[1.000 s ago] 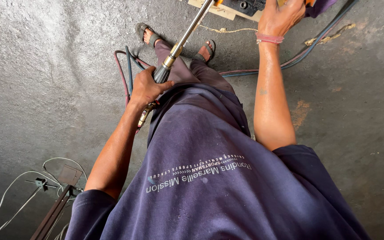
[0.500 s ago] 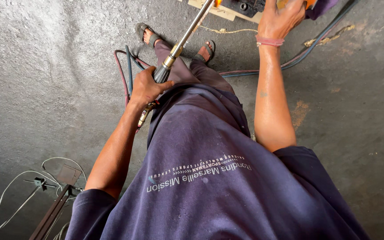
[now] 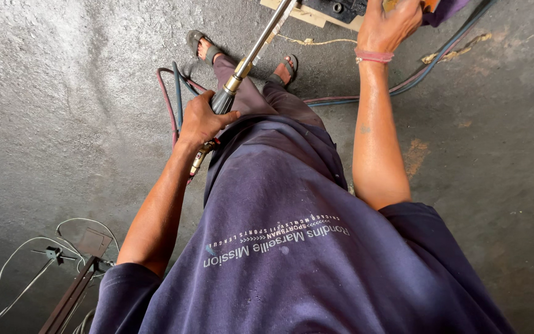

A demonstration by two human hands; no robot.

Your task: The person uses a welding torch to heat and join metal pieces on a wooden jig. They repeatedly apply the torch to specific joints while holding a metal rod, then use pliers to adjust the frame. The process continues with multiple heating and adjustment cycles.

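The torch (image 3: 251, 52) was silver with brass fittings. The hoses (image 3: 174, 102) were red and blue. The shirt (image 3: 292, 247) was dark blue with pale lettering. The wristband (image 3: 373, 57) was pink. The floor (image 3: 63, 93) was mottled grey.

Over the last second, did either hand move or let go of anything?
Hardly anything changed. The right hand shifted slightly at the top edge, fingers curling closer onto the orange and purple thing there; whether it grips it is unclear. The left hand stays clamped on the torch handle, its metal tube pointing the same way. Hoses and sandalled feet unmoved.
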